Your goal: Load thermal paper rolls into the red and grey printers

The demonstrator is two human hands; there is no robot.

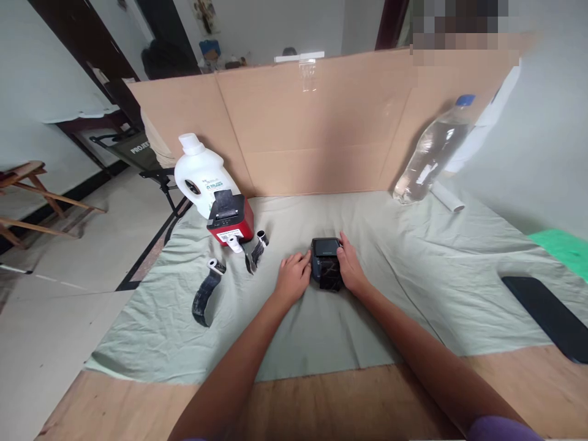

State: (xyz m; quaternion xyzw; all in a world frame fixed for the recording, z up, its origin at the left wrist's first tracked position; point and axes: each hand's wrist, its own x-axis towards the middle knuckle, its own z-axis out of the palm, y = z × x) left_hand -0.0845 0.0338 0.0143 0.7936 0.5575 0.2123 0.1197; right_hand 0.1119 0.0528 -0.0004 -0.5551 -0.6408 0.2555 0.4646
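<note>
Black boxy device, on pale-green cloth, between the hands. Left hand: back upward, fingertips at device's left side, grip unclear. Right hand: holding its right side, thumb over edge. Beyond device, right: clear plastic bottle, liquid inside; left: white plastic jug, contents hidden.

On my feed, I can't read the tiny lettering on the black boxy device; the right edge crops the bright-green sheet.

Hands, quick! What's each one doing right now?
Left hand: touching the black device on its left side; I can't tell whether it grips.
Right hand: closed around the black device's right side, holding it.
</note>
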